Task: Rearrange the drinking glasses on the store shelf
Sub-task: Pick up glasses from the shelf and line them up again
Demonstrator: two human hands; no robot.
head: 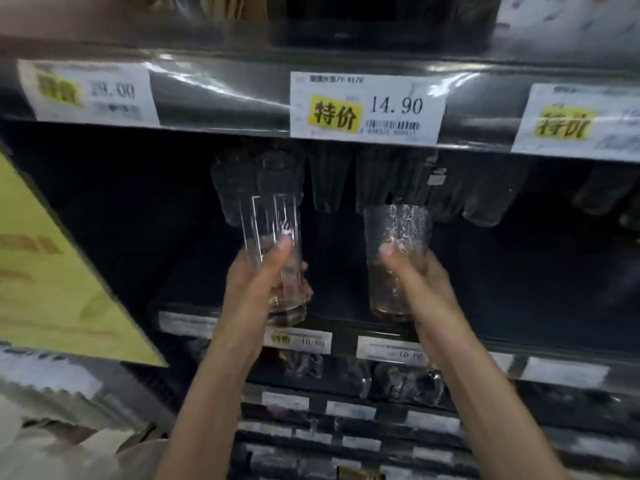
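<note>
The person holds 2 glasses, 1 in each hand, out in front of the shelf. The left hand is curled round the lower half of the tall glass, thumb pressed on its near face. The right hand wraps the lower half of the dimpled glass in the same way. Both glasses are upright, mouths up, long axes close to vertical with a slight lean away from the person. Their bases hang just above the shelf's front edge and do not appear to touch it. What the coming move turns on is depth. The row of dark glasses stands at the back of the shelf, straight beyond both hands, so either glass has to travel inward and down. The tall glass sits before the row's left end, with bare shelf further to its left. The dimpled glass faces the row's middle, so the right hand seems the nearer to a filled spot.
</note>
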